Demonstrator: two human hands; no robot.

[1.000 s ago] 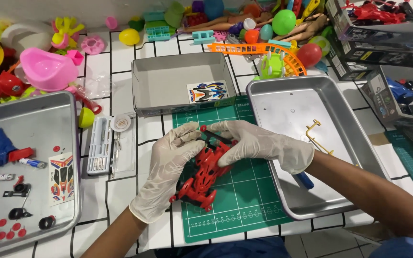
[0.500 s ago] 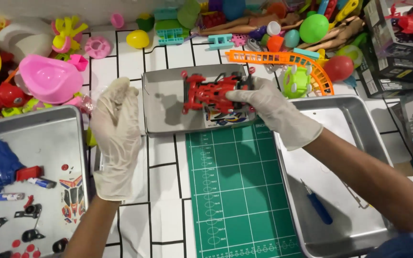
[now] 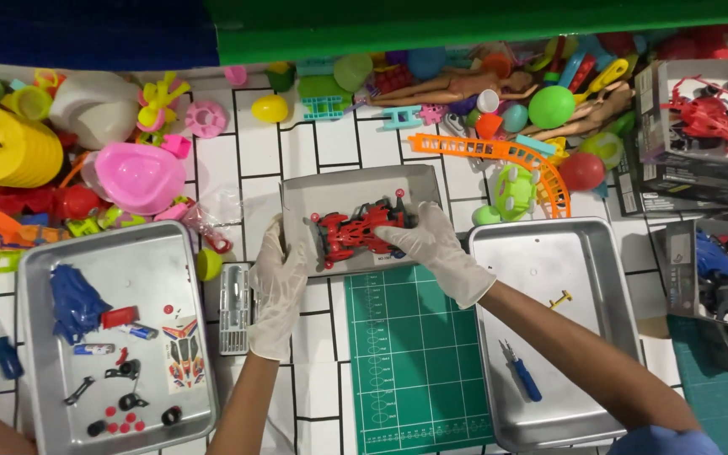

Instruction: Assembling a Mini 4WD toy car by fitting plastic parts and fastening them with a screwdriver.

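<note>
A red toy car frame lies in the small metal tray at the middle of the table. My right hand, in a white glove, rests on the car's right end and grips it. My left hand, also gloved, lies flat against the tray's left edge, fingers together, holding nothing. In front of the tray lies a green cutting mat.
A large metal tray at the right holds a blue screwdriver and a small gold part. Another tray at the left holds blue and black car parts and a sticker sheet. A screwdriver bit set sits beside my left hand. Toys crowd the back.
My right hand lifted the red car off the green mat and lowered it into the small tray. My left hand let go of it and moved to the tray's left edge.
</note>
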